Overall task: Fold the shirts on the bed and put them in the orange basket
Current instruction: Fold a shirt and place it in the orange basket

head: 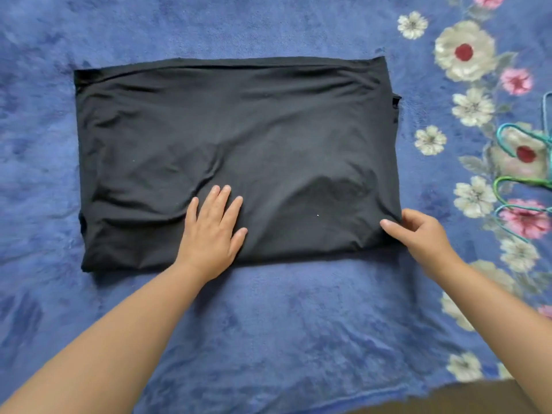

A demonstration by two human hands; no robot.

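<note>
Black shirt [233, 150] lies folded into a wide rectangle on the bed, taking up the middle of my view, its long edges running left to right. Its cloth is mostly smooth, with soft creases fanning out from under my left palm and a small flap of fabric poking out at the upper right edge. Under it spreads the blue blanket [283, 324], plush and mottled, with a border of cream and pink flowers running down its right side. At the lower right corner of the view a strip of brown surface shows past the blanket's edge; I cannot tell what it is.

My left hand [213, 231] rests flat on the shirt near its front edge, fingers straight and slightly spread, pressing the cloth down. My right hand [418, 231] is at the shirt's near right corner, thumb on top of the fabric and fingers curled round the edge, pinching that corner. Both forearms reach in bare from the bottom of the view.

Over at the far right edge, well apart from the shirt, several wire hangers [519, 186] in teal and green lie on the flowered border, partly cut off by the frame
</note>
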